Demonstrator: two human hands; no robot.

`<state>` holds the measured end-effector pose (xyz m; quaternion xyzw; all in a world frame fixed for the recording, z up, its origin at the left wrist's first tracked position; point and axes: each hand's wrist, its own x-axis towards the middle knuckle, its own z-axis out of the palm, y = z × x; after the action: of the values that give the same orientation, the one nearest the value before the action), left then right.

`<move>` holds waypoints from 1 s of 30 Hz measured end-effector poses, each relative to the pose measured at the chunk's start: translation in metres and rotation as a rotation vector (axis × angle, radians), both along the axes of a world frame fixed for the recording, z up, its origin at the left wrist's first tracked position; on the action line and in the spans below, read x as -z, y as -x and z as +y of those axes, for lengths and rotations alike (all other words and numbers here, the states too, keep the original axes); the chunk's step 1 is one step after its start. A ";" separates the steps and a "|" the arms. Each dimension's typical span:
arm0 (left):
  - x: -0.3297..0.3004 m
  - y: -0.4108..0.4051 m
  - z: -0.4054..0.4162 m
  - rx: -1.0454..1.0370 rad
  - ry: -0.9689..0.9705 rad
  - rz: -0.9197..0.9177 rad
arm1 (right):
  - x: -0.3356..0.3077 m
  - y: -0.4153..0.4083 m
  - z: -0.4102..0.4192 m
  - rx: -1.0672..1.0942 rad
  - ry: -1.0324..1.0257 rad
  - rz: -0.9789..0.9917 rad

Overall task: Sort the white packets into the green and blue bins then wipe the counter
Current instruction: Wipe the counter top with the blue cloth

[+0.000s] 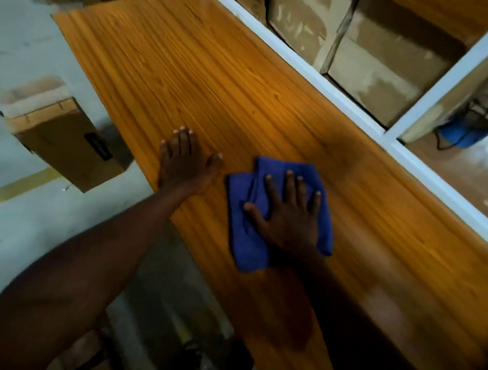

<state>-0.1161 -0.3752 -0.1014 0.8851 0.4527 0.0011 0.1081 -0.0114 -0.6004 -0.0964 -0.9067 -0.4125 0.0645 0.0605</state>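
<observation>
Pressing flat: 2 hands, left hand (pixel 186 161) on counter (pixel 206 70), right hand (pixel 289 210) on 1 blue cloth (pixel 250 245).

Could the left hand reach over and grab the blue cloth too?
Probably yes. The left hand lies flat on the orange wooden counter right beside the blue folded cloth, with only bare wood between them. The right hand presses on the cloth, but its near edge is uncovered.
</observation>
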 end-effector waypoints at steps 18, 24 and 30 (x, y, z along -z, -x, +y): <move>0.012 0.004 -0.196 0.247 -0.070 -0.019 | 0.001 -0.033 -0.144 0.288 0.023 -0.016; 0.022 -0.024 -0.234 0.248 -0.221 -0.068 | -0.006 -0.164 -0.159 0.586 0.034 0.092; 0.018 -0.023 -0.233 0.227 -0.161 -0.076 | -0.003 -0.147 -0.165 0.566 0.005 0.096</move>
<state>-0.0930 -0.6083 -0.1198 0.9357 0.3438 0.0585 0.0534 0.1352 -0.7655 -0.0934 -0.9818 -0.1393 0.0890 0.0935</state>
